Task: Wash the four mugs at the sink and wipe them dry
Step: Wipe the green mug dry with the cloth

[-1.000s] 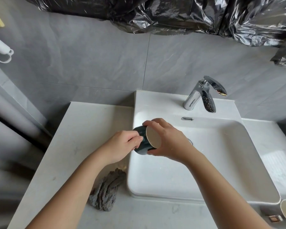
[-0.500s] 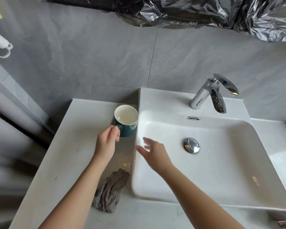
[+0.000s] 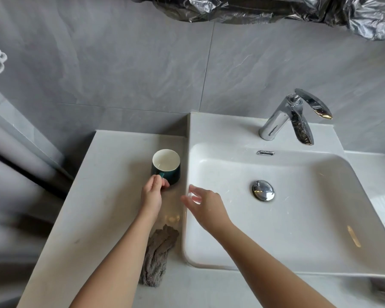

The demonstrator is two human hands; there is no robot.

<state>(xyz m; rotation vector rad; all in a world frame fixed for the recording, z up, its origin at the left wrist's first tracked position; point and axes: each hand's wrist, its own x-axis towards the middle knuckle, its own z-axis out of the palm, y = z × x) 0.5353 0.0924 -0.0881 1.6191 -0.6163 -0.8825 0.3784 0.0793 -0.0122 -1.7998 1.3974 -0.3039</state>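
Left hand (image 3: 152, 194) pinches with curled fingers (image 3: 158, 181) (arm extended), while the right hand (image 3: 206, 204) hovers, loosely spread.

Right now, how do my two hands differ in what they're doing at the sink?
The left hand is closed on the handle of the green mug, while the right hand is open and holds nothing. The left hand is over the countertop beside the basin; the right hand hovers at the sink rim. Both are bare.
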